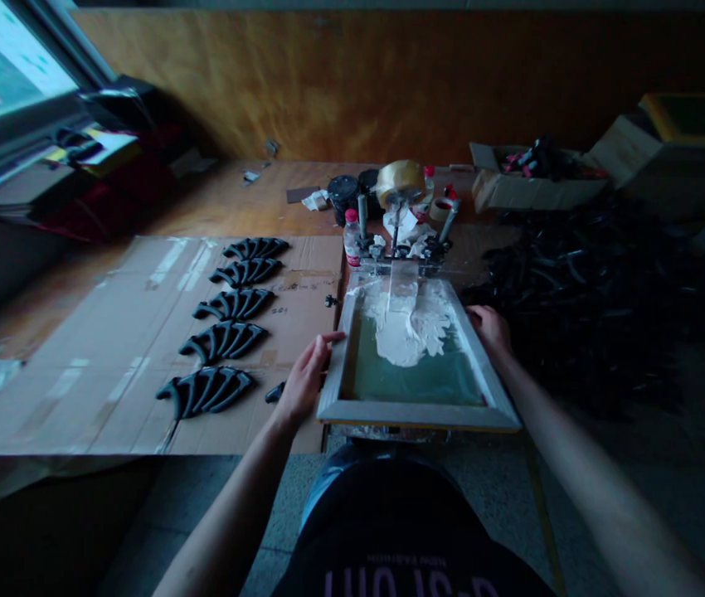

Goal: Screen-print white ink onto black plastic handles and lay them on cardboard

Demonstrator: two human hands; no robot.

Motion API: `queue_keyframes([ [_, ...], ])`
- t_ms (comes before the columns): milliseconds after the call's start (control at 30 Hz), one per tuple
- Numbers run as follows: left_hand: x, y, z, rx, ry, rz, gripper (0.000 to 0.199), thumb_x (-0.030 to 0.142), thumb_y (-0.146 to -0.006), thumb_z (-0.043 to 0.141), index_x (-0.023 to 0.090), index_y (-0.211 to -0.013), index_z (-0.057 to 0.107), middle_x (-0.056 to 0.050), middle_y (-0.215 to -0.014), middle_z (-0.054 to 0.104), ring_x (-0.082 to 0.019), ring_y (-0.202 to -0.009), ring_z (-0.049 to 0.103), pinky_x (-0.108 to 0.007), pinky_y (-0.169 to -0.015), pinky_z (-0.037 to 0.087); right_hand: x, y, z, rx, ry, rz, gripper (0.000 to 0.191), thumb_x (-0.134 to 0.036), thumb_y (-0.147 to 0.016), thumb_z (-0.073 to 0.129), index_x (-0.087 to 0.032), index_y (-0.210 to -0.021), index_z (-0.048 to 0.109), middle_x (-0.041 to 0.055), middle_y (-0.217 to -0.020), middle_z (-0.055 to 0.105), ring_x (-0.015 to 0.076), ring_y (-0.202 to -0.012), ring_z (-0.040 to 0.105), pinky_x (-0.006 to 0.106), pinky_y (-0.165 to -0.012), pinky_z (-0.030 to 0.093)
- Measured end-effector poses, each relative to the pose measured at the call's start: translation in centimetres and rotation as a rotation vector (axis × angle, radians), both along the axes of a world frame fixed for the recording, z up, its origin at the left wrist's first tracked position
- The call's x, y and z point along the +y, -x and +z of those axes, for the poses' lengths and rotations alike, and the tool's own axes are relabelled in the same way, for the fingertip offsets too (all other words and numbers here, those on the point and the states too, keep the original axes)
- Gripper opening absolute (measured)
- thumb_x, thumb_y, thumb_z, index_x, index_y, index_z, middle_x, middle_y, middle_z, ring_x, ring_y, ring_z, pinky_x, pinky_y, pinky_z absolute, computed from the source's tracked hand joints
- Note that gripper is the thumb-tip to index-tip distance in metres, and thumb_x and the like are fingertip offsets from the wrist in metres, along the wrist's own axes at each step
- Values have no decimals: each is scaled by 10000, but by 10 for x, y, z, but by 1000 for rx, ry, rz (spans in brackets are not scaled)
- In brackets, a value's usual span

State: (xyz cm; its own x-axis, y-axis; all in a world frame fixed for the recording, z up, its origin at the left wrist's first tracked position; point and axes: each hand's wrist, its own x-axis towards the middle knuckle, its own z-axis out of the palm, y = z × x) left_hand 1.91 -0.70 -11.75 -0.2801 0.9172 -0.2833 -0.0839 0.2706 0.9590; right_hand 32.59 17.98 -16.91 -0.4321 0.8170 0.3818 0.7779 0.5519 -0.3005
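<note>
A screen printing frame (418, 412) with pale metal sides lies in front of me. Its green mesh (411, 388) carries a thick smear of whitish paste (399, 344), and a squeegee blade (403, 284) rests at the far end of that smear. My left hand (306, 377) is at the frame's left side, forefinger reaching to the rim. At the opposite side, the fingers of my right hand (490, 327) are bent against the right rim. Both hands look closed on the frame's edges; the fingers underneath are hidden. Beside my left wrist a small black piece (274, 392) shows partly.
Several curved, ribbed black parts (209, 391) form a column on the cardboard sheet (109, 332). A large heap of black parts (595, 307) fills the right. Behind the frame stand a red-capped bottle (351, 240), black tubs (344, 197), a tape roll (401, 182) and a clamp post (449, 220).
</note>
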Motion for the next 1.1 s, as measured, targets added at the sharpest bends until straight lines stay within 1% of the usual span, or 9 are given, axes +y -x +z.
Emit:
queue_keyframes([
  [67,-10,-2,-39,28,88,6,649,612,-847,519,230,-1371,504,-18,-837,655,-130,-640,585,-210,-538,455,15,15,14,59,-71,-72,310,-198,-892,532,-58,-1140,653,145,-1110,669,213,-1015,640,331,-898,524],
  [167,-9,-6,-88,68,148,26,788,533,-810,609,218,-1482,344,-26,-860,667,-141,-689,608,-218,-596,464,17,63,27,31,-81,47,538,-254,-745,749,-139,-1243,584,159,-1293,545,283,-1165,536,420,-972,466],
  [267,-3,-5,-115,122,200,13,743,508,-821,596,235,-1471,363,-35,-897,682,-157,-738,631,-245,-655,481,-4,99,24,-140,78,224,275,-249,-773,720,-159,-1021,643,112,-1045,640,253,-1005,565,374,-871,467],
  [333,-2,-2,-121,153,213,3,693,511,-816,598,237,-1430,432,-38,-894,689,-170,-752,637,-257,-665,485,-22,100,17,-225,141,336,71,-193,-824,638,-163,-888,644,87,-894,653,227,-905,570,333,-803,451],
  [533,-4,0,-120,187,214,-9,647,541,-828,558,242,-1395,474,-43,-894,689,-178,-745,631,-252,-625,474,-48,62,18,-308,184,792,148,-72,-755,595,-188,-827,652,30,-806,653,181,-815,565,275,-719,405],
  [700,-4,-2,-117,180,205,15,671,549,-806,579,206,-1376,490,-47,-878,688,-173,-743,630,-243,-629,471,-55,64,13,-242,66,616,162,-73,-803,563,-177,-875,664,56,-853,659,194,-860,557,290,-727,414],
  [867,-4,-5,-107,168,210,24,666,558,-803,573,198,-1360,503,-49,-859,684,-176,-747,628,-240,-615,466,-67,62,5,-177,95,696,140,-111,-816,601,-178,-913,676,48,-848,667,188,-838,587,289,-727,448],
  [933,-4,-6,-94,142,209,19,699,555,-788,599,193,-1375,483,-48,-844,685,-180,-743,632,-243,-614,470,-54,72,16,-127,147,604,140,-196,-835,646,-203,-970,680,33,-874,680,183,-850,609,285,-746,463],
  [1100,-5,-4,-35,17,142,30,728,622,-800,573,214,-1394,471,-33,-804,690,-178,-658,626,-253,-559,470,18,87,59,0,138,248,553,-313,-827,695,-288,-1350,517,30,-1071,690,196,-915,639,306,-812,491],
])
